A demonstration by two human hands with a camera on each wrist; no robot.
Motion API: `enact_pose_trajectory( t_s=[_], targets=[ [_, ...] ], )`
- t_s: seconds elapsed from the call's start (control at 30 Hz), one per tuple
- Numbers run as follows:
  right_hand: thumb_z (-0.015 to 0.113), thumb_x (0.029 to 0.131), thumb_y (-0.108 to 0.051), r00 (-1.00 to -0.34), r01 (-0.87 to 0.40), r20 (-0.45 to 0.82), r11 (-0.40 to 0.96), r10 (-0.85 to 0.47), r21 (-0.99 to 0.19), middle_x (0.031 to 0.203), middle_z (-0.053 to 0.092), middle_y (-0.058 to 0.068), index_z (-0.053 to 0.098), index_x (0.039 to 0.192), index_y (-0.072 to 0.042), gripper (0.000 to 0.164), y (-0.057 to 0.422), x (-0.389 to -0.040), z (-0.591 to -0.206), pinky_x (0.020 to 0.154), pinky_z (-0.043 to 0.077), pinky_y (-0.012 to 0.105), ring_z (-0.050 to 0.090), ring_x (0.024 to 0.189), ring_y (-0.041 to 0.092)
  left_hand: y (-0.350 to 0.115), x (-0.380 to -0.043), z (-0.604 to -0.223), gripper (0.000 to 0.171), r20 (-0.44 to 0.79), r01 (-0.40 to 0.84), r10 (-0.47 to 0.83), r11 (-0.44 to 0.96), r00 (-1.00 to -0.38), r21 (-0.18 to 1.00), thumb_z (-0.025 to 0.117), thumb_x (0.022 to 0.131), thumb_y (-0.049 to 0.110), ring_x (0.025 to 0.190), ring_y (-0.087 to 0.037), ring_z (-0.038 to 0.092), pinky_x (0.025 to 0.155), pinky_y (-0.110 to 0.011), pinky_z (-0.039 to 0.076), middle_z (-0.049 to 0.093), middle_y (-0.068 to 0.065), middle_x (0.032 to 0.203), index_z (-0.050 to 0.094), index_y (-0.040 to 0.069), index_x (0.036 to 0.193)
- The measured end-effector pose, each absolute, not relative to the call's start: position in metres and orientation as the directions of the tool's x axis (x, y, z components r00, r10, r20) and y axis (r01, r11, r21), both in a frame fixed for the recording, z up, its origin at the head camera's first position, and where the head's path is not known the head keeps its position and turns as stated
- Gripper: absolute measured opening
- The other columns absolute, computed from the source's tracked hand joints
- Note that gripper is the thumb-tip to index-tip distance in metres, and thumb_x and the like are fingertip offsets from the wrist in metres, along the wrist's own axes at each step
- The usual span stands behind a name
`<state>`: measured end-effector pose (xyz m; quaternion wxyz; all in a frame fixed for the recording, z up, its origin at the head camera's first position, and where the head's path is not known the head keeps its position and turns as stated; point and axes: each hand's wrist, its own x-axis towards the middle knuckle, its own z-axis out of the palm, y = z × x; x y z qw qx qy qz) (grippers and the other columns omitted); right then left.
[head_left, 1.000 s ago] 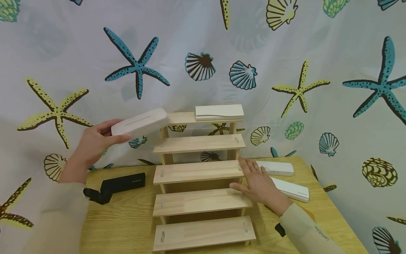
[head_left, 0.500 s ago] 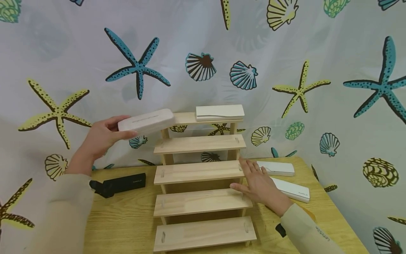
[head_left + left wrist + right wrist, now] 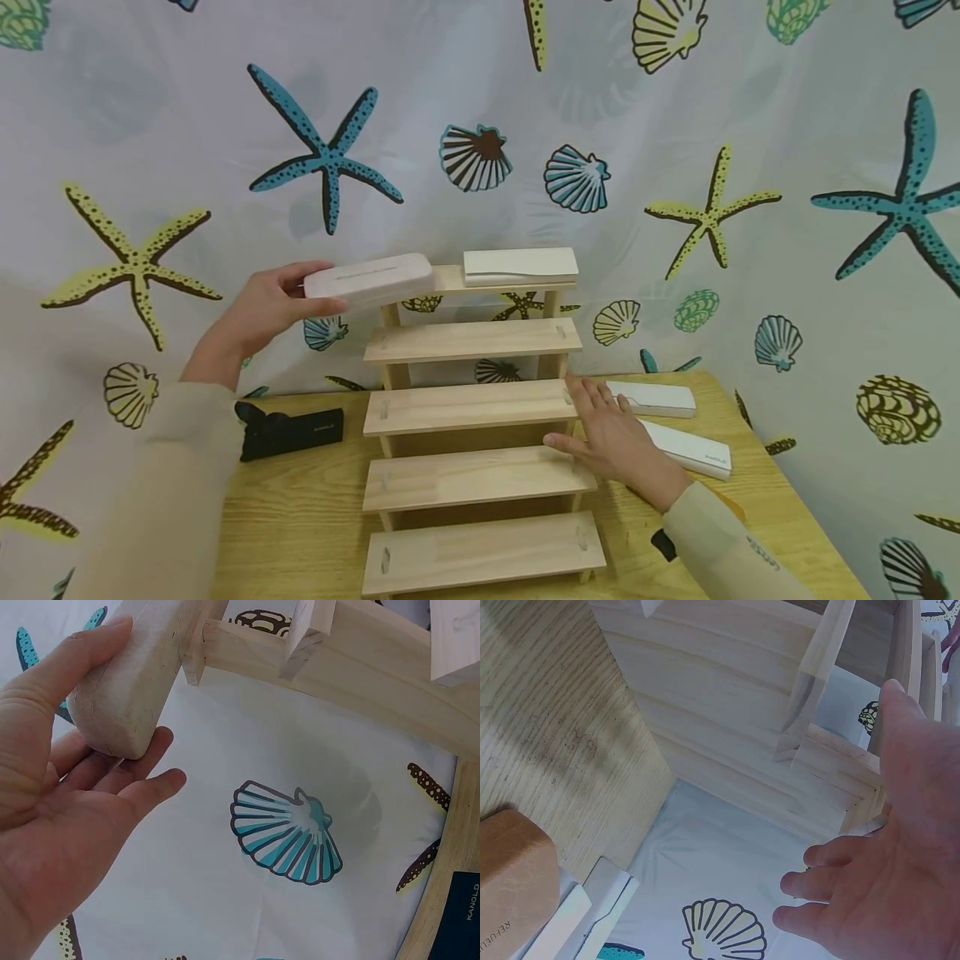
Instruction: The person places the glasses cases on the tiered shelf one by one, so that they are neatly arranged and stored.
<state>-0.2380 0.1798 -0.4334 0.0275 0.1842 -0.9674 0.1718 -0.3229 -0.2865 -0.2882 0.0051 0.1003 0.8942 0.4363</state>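
My left hand (image 3: 262, 312) grips one end of a pale, rounded glasses case (image 3: 371, 282), thumb on one side and fingers on the other. The case is at the left end of the top shelf of a stepped wooden rack (image 3: 472, 340); whether it touches the shelf cannot be told. In the left wrist view the case (image 3: 139, 682) tilts beside the rack's wood. On the same shelf, further right, lies a white glasses case (image 3: 519, 267). My right hand (image 3: 615, 437), fingers extended and holding nothing, is against the right end of the rack's middle shelf.
Two white cases (image 3: 693, 450) lie on the wooden table (image 3: 292, 533) right of the rack. A black case (image 3: 300, 433) lies to its left, partly behind my sleeve. The right wrist view shows a brown case (image 3: 514, 877). A patterned curtain (image 3: 525, 100) hangs behind.
My left hand has carried the pale case to the right, closer to the white case on the top shelf. My right hand has stayed at the rack.
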Motion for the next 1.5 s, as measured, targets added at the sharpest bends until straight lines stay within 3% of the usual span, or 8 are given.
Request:
enact_pose_trajectory(
  t_s=[0.2, 0.4, 0.5, 0.6, 0.7, 0.9, 1.07, 1.5],
  targets=[
    [0.063, 0.101, -0.057, -0.934, -0.357, 0.103, 0.875, -0.343, -0.328, 0.167, 0.030, 0.033, 0.015, 0.169, -0.004, 0.099, 0.179, -0.238, -0.433, 0.120, 0.025, 0.076, 0.027, 0.156, 0.055, -0.278, -0.330, -0.285, 0.079, 0.051, 0.167, 0.205, 0.604, -0.977, 0.780, 0.078, 0.097, 0.037, 0.128, -0.027, 0.053, 0.092, -0.029, 0.046, 0.047, -0.017, 0.158, 0.041, 0.016, 0.163],
    [0.063, 0.101, -0.057, -0.937, -0.349, 0.094, 0.877, -0.337, -0.331, 0.168, 0.028, 0.033, 0.014, 0.169, -0.004, 0.099, 0.179, -0.238, -0.432, 0.121, 0.024, 0.076, 0.025, 0.156, 0.054, -0.270, -0.336, -0.282, 0.081, 0.034, 0.173, 0.245, 0.573, -0.969, 0.801, 0.075, 0.100, 0.033, 0.145, -0.036, 0.048, 0.097, -0.023, 0.047, 0.038, -0.021, 0.165, 0.033, 0.014, 0.167],
    [0.063, 0.101, -0.058, -0.935, -0.353, 0.099, 0.876, -0.339, -0.330, 0.168, 0.029, 0.033, 0.015, 0.169, -0.004, 0.099, 0.179, -0.238, -0.432, 0.120, 0.024, 0.075, 0.026, 0.156, 0.054, -0.267, -0.340, -0.283, 0.082, 0.032, 0.171, 0.253, 0.550, -0.967, 0.817, 0.074, 0.101, 0.031, 0.150, -0.038, 0.043, 0.110, -0.036, 0.047, 0.033, -0.021, 0.168, 0.030, 0.013, 0.168],
    [0.063, 0.101, -0.058, -0.934, -0.356, 0.105, 0.875, -0.341, -0.328, 0.167, 0.030, 0.033, 0.015, 0.169, -0.004, 0.099, 0.179, -0.238, -0.432, 0.120, 0.025, 0.076, 0.027, 0.156, 0.055, -0.263, -0.343, -0.284, 0.085, 0.039, 0.177, 0.255, 0.542, -0.966, 0.822, 0.074, 0.101, 0.033, 0.152, -0.041, 0.040, 0.119, -0.054, 0.039, 0.029, -0.022, 0.170, 0.027, 0.013, 0.169],
    [0.064, 0.101, -0.058, -0.934, -0.358, 0.105, 0.875, -0.343, -0.327, 0.167, 0.030, 0.033, 0.015, 0.169, -0.004, 0.099, 0.179, -0.237, -0.432, 0.120, 0.025, 0.076, 0.028, 0.155, 0.055, -0.260, -0.345, -0.285, 0.086, 0.045, 0.180, 0.254, 0.543, -0.966, 0.820, 0.073, 0.101, 0.034, 0.154, -0.042, 0.036, 0.122, -0.061, 0.034, 0.026, -0.022, 0.171, 0.025, 0.015, 0.169],
    [0.065, 0.101, -0.056, -0.935, -0.354, 0.104, 0.875, -0.339, -0.332, 0.167, 0.030, 0.033, 0.015, 0.169, -0.004, 0.099, 0.178, -0.238, -0.432, 0.120, 0.025, 0.075, 0.027, 0.155, 0.055, -0.255, -0.348, -0.287, 0.089, 0.047, 0.177, 0.244, 0.545, -0.969, 0.819, 0.070, 0.103, 0.034, 0.155, -0.041, 0.033, 0.123, -0.060, 0.033, 0.022, -0.021, 0.173, 0.016, 0.017, 0.171],
    [0.064, 0.101, -0.058, -0.934, -0.357, 0.105, 0.872, -0.341, -0.335, 0.167, 0.030, 0.033, 0.015, 0.169, -0.004, 0.100, 0.179, -0.238, -0.433, 0.120, 0.026, 0.075, 0.027, 0.155, 0.055, -0.248, -0.350, -0.290, 0.091, 0.065, 0.191, 0.240, 0.553, -0.969, 0.811, 0.069, 0.103, 0.035, 0.148, -0.039, 0.040, 0.121, -0.058, 0.036, 0.026, -0.024, 0.171, 0.011, 0.016, 0.171],
    [0.066, 0.100, -0.056, -0.930, -0.367, 0.123, 0.863, -0.346, -0.346, 0.167, 0.029, 0.034, 0.016, 0.169, -0.003, 0.100, 0.180, -0.239, -0.435, 0.120, 0.026, 0.075, 0.027, 0.155, 0.056, -0.236, -0.357, -0.290, 0.087, 0.091, 0.209, 0.226, 0.575, -0.970, 0.791, 0.072, 0.101, 0.037, 0.140, -0.040, 0.045, 0.118, -0.059, 0.039, 0.035, -0.024, 0.166, 0.025, 0.010, 0.169]
  ],
)
